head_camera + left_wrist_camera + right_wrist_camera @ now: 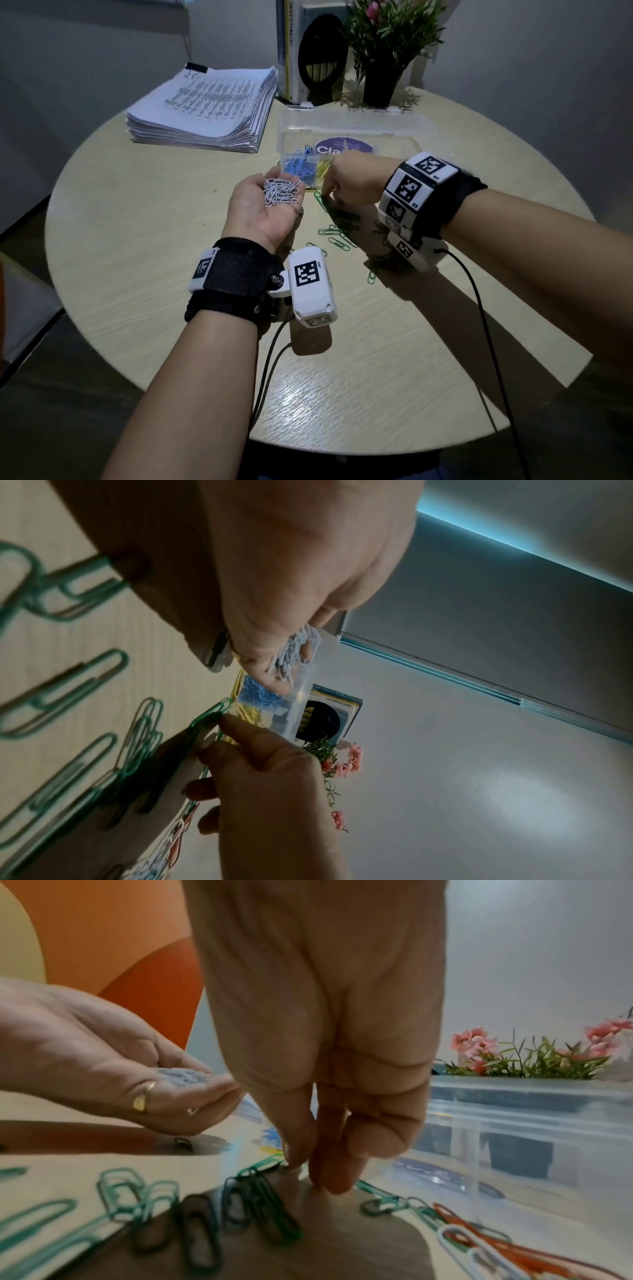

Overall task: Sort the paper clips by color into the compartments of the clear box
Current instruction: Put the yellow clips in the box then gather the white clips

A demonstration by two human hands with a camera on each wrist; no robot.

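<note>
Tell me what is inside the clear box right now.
Inside the clear box, blue paper clips fill one compartment and yellow paper clips the next. The right hand covers the compartments beyond, so their contents cannot be seen.

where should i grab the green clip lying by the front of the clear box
Take the green clip by its rounded end nearest the clear box, coming straight down with thumb and forefinger. It lies flat on the table, so a fingertip pinch at one loop can probably tip it up. The right hand is already there.
</note>
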